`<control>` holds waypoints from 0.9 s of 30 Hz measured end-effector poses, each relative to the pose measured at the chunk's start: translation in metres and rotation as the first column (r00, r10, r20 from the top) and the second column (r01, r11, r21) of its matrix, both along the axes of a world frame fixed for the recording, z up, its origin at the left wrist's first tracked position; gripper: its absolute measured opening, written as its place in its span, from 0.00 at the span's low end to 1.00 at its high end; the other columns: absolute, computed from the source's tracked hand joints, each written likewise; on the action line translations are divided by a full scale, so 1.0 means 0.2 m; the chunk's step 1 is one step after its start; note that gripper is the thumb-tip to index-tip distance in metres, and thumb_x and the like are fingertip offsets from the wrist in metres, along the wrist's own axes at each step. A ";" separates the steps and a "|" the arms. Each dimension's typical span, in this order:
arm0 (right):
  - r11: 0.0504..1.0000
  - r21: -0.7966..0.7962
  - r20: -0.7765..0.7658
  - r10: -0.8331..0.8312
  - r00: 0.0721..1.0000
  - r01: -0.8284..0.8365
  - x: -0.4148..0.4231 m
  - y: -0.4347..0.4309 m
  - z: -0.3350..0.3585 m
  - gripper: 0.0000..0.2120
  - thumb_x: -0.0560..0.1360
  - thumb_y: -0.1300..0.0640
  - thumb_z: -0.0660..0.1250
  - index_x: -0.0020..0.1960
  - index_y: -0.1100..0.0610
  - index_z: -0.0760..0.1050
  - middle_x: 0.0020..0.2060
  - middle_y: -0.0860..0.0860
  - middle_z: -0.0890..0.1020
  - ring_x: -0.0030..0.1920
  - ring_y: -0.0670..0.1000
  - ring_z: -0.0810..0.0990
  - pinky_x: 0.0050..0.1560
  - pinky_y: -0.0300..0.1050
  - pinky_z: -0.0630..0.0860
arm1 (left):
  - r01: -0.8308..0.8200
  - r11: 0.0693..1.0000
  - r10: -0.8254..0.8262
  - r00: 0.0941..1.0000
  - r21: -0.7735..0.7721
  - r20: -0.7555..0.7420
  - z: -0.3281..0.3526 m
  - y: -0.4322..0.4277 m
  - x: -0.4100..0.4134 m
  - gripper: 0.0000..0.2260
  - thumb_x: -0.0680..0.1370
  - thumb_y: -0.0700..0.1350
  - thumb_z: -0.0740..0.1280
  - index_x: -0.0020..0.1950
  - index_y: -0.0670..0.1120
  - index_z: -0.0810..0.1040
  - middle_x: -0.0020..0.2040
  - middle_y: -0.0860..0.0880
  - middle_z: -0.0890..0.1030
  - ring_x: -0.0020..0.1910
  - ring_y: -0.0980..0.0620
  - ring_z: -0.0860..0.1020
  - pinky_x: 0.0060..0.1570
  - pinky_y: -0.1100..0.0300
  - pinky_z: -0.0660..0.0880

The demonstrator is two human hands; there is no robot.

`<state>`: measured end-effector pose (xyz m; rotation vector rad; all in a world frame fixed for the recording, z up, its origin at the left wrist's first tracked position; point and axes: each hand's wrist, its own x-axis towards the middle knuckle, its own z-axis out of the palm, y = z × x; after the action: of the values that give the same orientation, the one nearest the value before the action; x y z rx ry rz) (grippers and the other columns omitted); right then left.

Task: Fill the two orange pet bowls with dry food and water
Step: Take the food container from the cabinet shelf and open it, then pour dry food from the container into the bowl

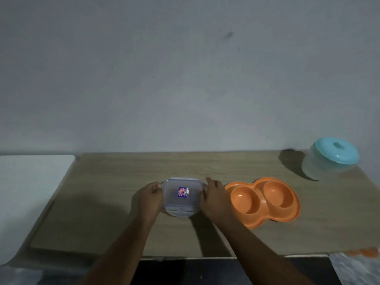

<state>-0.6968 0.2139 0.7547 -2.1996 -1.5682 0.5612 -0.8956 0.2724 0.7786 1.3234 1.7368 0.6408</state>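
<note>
1. On the wooden table (123, 223), a clear lidded container (182, 197) sits between the left hand (149, 199) and right hand (216, 199); their fingers (209, 182) curl against its side clasps, gripping it with the lid seemingly closed.
2. Just right of it, the orange pet bowls (265, 200) form one double dish, both wells empty, so neither food nor water is in yet.
3. A teal-lidded tub (329, 159) stands well apart at the far right corner, close to the table edge.
4. Bare surface lies left and in front of the container; the right wrist nearly touches the dish rim.
</note>
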 end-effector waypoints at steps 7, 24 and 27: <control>0.972 -0.025 -0.264 -0.231 0.937 0.233 0.06 0.00 0.03 0.18 0.77 0.56 0.63 0.29 0.53 0.66 0.26 0.46 0.72 0.32 0.50 0.72 0.33 0.44 0.63 | -0.137 0.980 0.175 0.938 -0.142 0.299 -0.02 0.11 -0.11 0.11 0.76 0.33 0.68 0.48 0.48 0.83 0.52 0.41 0.85 0.39 0.46 0.82 0.39 0.56 0.79; 0.934 -0.071 -0.350 -0.352 0.868 0.350 0.15 0.60 -0.05 0.15 0.76 0.57 0.66 0.60 0.61 0.78 0.58 0.59 0.82 0.61 0.58 0.78 0.62 0.44 0.71 | -0.212 0.965 0.250 0.924 -0.156 0.291 -0.10 0.67 0.10 0.10 0.75 0.34 0.72 0.40 0.48 0.82 0.47 0.41 0.85 0.34 0.47 0.84 0.39 0.48 0.85; 0.934 -0.065 -0.329 -0.353 0.876 0.352 0.15 0.60 -0.11 0.12 0.76 0.58 0.66 0.57 0.62 0.80 0.55 0.60 0.83 0.59 0.59 0.80 0.60 0.44 0.72 | -0.171 0.972 0.207 0.949 -0.161 0.239 -0.17 0.70 0.10 0.10 0.74 0.35 0.72 0.39 0.49 0.81 0.49 0.41 0.85 0.38 0.45 0.85 0.39 0.49 0.85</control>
<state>-0.6665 0.3333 0.7327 -2.1765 -0.9626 0.7718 -0.8758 0.4123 0.7437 0.9409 1.6746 0.7494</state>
